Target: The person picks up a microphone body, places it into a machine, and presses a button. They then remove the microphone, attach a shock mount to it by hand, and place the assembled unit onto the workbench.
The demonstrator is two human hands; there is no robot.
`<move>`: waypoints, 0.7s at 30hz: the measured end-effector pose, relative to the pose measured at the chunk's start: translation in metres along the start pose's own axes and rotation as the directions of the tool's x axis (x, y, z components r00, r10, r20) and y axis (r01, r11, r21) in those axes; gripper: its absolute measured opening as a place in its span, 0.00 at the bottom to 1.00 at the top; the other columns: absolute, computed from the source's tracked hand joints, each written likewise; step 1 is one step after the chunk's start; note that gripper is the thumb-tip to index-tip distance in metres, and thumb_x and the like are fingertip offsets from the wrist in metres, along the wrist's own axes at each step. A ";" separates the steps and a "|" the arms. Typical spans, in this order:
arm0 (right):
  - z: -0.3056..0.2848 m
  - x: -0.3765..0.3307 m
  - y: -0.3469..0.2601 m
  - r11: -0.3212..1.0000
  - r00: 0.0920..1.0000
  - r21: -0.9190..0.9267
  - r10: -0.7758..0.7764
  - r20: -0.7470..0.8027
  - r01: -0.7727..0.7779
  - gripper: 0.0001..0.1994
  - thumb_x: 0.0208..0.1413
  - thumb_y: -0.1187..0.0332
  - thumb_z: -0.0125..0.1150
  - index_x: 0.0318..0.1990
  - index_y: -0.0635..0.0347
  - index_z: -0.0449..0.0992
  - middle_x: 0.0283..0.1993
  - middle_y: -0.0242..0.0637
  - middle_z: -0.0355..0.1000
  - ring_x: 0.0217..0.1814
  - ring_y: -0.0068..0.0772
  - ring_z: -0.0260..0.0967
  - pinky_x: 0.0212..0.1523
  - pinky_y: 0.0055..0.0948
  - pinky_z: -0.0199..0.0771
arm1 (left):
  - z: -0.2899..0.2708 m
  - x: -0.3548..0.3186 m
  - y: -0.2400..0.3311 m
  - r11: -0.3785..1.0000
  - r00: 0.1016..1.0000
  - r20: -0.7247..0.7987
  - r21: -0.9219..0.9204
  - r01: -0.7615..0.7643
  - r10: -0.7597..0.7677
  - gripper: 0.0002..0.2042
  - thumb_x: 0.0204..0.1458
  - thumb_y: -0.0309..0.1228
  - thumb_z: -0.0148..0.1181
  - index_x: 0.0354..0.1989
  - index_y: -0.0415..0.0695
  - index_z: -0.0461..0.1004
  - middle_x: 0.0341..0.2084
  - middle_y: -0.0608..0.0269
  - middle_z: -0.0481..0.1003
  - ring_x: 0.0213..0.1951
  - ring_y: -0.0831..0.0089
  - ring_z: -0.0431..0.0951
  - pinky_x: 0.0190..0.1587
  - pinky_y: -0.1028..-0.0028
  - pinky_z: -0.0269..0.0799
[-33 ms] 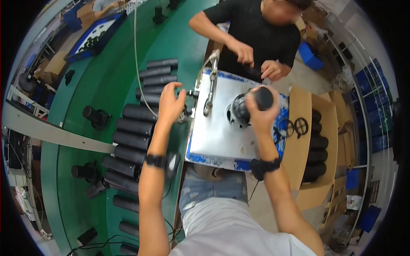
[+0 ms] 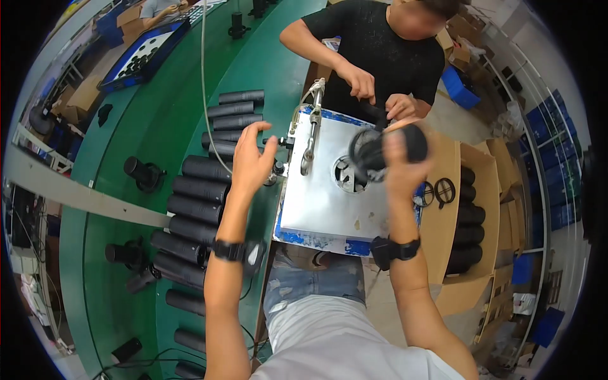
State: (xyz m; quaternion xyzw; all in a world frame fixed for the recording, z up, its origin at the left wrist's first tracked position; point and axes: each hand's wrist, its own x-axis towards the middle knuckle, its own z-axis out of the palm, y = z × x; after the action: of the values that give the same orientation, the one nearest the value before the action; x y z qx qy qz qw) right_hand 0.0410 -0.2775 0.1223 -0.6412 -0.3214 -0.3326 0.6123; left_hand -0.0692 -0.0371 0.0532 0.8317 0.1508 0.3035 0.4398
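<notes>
My right hand (image 2: pixel 402 164) is closed round a black tube with a wide flange (image 2: pixel 377 152), blurred by motion. It is raised and tilted to the right of the round opening (image 2: pixel 349 174) in a metal plate (image 2: pixel 310 209). Inside that opening, several metal jaw pieces show. My left hand (image 2: pixel 253 155) is open and empty, thumb apart from the fingers, beside a small black-knobbed valve (image 2: pixel 278 167) at the plate's left edge. On the plate's left side stands a metal lever clamp (image 2: pixel 312 139).
Black tubes (image 2: pixel 199 190) lie in a row on the green bench (image 2: pixel 250 149). At right stands a cardboard box (image 2: pixel 443 221) of black tubes, with two black rings (image 2: pixel 445 190) on its flap. Across from me, a person in black (image 2: pixel 380 57) handles a black part.
The black flanged tube has come up out of the plate's round opening and moved right in my right hand, uncovering the opening. My left hand has barely moved.
</notes>
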 end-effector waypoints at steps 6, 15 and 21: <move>0.015 0.048 -0.158 0.908 0.933 0.362 0.078 0.352 -0.213 0.29 0.51 0.61 0.67 0.56 0.69 0.64 0.44 0.40 0.72 0.45 0.28 0.71 0.50 0.27 0.72 | -0.028 -0.078 0.139 0.810 0.923 0.046 -0.496 -0.311 0.383 0.51 0.38 0.30 0.72 0.69 0.39 0.42 0.60 0.43 0.61 0.60 0.51 0.66 0.60 0.61 0.61; -0.007 0.008 -0.189 0.763 0.793 0.470 0.089 0.603 -0.443 0.35 0.51 0.65 0.64 0.63 0.70 0.55 0.48 0.44 0.70 0.50 0.30 0.69 0.53 0.29 0.71 | -0.037 -0.140 0.141 0.575 0.960 0.129 -0.817 -0.039 0.248 0.52 0.39 0.25 0.72 0.70 0.37 0.40 0.61 0.51 0.59 0.63 0.64 0.61 0.65 0.66 0.55; -0.017 0.001 -0.205 0.618 0.570 0.449 -0.001 0.821 -0.645 0.49 0.44 0.61 0.71 0.68 0.70 0.45 0.51 0.46 0.69 0.52 0.35 0.70 0.55 0.33 0.70 | -0.038 -0.160 0.111 0.178 0.880 0.363 -0.930 0.322 0.307 0.52 0.33 0.38 0.76 0.66 0.35 0.48 0.60 0.53 0.62 0.60 0.66 0.65 0.63 0.66 0.58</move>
State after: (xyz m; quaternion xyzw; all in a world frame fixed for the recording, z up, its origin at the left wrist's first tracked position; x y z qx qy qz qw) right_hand -0.1270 -0.2852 0.2411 -0.4775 -0.5109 0.2507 0.6695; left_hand -0.2188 -0.1588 0.1016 0.3968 -0.1884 0.1111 0.8915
